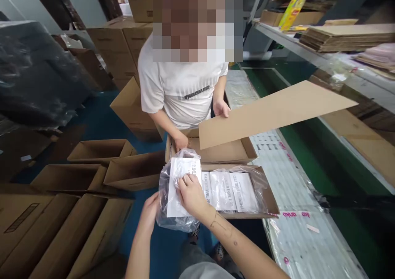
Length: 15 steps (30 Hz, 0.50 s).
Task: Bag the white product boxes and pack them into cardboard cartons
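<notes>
My left hand is closed on the side of a clear plastic bag. My right hand is on a white printed leaflet lying over the bag, its fingers curled and pressed against the sheet. To the right, several similar white printed packs in clear plastic lie in a row inside an open cardboard box. The bag and leaflet cover the left end of this box. Whether the leaflet is inside the bag or on top of it, I cannot tell.
Opposite stands a person in a white T-shirt, one hand holding a flat cardboard sheet, the other at a second open box. Open cartons stand at left. A plastic-covered table runs along the right, beyond it a shelf.
</notes>
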{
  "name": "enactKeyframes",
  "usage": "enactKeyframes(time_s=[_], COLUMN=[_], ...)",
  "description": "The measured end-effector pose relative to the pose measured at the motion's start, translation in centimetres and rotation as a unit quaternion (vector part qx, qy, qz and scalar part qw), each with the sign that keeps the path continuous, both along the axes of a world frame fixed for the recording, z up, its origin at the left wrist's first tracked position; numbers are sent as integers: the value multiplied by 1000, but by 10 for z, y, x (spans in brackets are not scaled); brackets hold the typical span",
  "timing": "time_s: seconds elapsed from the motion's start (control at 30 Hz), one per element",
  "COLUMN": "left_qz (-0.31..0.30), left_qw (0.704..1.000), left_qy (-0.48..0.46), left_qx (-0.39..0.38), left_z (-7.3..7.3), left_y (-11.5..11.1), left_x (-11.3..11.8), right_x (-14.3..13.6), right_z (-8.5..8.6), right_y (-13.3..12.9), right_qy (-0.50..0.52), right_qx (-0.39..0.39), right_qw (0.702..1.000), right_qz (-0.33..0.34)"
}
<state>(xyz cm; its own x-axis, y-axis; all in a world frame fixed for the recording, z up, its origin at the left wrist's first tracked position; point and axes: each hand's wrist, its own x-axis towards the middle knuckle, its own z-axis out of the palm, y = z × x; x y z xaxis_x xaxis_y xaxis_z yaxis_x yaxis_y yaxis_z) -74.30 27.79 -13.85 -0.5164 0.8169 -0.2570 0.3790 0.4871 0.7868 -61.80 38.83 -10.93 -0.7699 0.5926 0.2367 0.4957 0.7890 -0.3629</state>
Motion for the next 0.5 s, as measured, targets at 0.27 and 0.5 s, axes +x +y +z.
enactKeyframes(time_s=[0.27, 0.5], left_qz=[-28, -82], left_qw=[993, 947], left_qy=[110, 285], left_qx=[-31, -126], left_z=[-13, -36], left_y=[1, -32], left_x=[-1, 18], right_x=[-49, 0], right_z=[-42, -123], right_y=[-14, 15], right_qy=[-130, -293], right_qx=[-30, -122], right_qw=[990, 947], right_qz=[39, 43])
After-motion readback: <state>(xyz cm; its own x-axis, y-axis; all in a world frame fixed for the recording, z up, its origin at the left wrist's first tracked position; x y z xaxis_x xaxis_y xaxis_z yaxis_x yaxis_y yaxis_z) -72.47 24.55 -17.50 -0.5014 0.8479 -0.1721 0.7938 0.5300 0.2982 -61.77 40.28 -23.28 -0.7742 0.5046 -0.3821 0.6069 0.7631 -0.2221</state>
